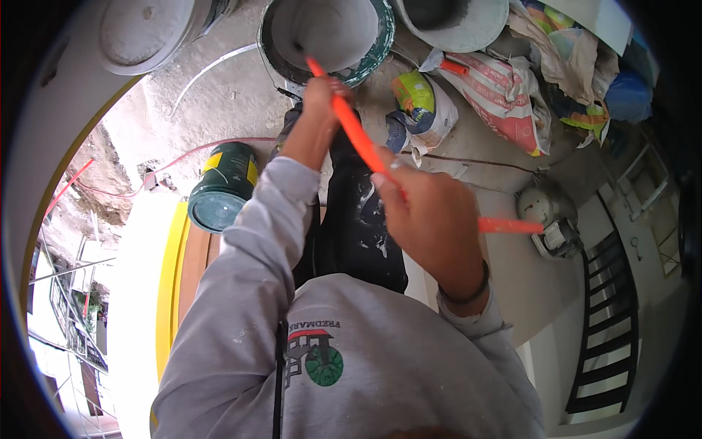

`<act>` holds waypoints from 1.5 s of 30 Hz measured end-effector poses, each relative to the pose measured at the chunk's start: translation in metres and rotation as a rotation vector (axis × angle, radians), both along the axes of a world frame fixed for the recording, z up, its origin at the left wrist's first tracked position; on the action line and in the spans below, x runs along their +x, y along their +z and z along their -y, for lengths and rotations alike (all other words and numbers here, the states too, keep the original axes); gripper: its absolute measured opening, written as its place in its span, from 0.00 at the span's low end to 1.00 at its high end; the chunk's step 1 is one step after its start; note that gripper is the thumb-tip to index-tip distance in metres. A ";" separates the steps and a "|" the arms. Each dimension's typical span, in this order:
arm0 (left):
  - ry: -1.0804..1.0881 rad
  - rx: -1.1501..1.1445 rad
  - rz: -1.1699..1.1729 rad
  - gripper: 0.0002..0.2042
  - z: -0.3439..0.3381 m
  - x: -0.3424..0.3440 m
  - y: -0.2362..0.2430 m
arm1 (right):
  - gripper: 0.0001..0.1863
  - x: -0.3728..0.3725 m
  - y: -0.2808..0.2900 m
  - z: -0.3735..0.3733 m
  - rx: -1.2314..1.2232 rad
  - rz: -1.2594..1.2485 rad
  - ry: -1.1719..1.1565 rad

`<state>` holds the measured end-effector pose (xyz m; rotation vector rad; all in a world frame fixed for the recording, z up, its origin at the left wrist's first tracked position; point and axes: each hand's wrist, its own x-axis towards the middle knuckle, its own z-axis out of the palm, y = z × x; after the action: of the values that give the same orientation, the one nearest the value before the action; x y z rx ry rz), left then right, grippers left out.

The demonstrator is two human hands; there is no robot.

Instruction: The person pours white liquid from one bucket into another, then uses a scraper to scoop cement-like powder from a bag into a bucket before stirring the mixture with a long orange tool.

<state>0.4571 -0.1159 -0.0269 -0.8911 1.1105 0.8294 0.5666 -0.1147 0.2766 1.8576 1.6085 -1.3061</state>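
Observation:
A long bright-orange pole (355, 137) slants from the far bucket back toward my body, with a bend in its visible outline. My left hand (323, 101) is closed around it near the bucket rim. Closer to my chest, my right hand (431, 216) grips the same pole, and its end sticks out to the right. The far end meets the grey wet mix (329, 29) inside the dark green bucket (379, 55); I cannot make out the tip. Grey smears mark the bucket's rim, and my dark trousers carry white splashes.
A lidded white bucket (146, 29) stands far left, and another bucket (475, 36) far right. A green bucket (223, 186) lies left of my legs. Sacks (504, 95) and a small bag (424, 110) are on the right, near a machine (552, 219) and dark slatted rack (603, 329).

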 end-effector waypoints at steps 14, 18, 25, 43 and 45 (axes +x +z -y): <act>-0.032 -0.075 0.059 0.06 -0.006 0.004 0.042 | 0.18 0.004 0.011 0.007 0.031 0.026 -0.045; -0.114 0.082 0.069 0.04 -0.040 0.036 0.015 | 0.19 0.017 0.003 -0.008 0.343 0.111 -0.089; 0.026 0.088 0.077 0.12 0.004 -0.051 -0.015 | 0.19 -0.006 -0.005 0.009 0.033 -0.196 0.052; -1.527 0.515 -0.579 0.18 0.014 -0.190 0.110 | 0.09 -0.032 0.021 -0.008 0.243 -0.073 -0.159; -1.558 0.460 -0.602 0.18 0.022 -0.239 0.115 | 0.08 -0.042 0.028 -0.005 0.268 -0.028 -0.126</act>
<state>0.2177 -0.1383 0.0886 0.7230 1.5891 -0.0483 0.5243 -0.1096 0.3047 2.1373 1.7813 -1.2203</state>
